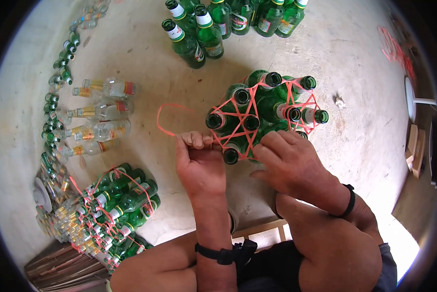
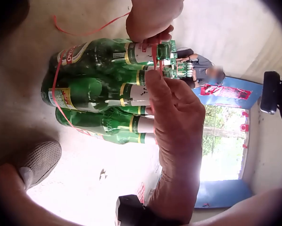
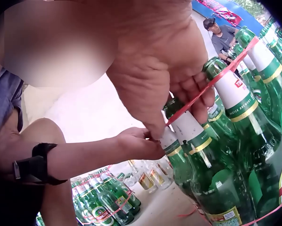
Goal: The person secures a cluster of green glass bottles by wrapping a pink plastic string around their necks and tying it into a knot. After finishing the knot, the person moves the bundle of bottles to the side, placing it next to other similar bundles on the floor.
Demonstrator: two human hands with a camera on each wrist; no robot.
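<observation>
Our left hand (image 1: 199,165) pinches the red string (image 1: 158,117) beside the bundle of green glass bottles (image 1: 262,107) on the concrete floor (image 1: 354,58); our right hand (image 1: 289,163) pinches it at the necks; we judge the bundle heavy, slippery, breakable, best held by necks.

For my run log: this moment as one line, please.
left hand: pinches red string | right hand: holds red string at necks of tied green bottles | floor: loose green bottles, clear bottles
</observation>
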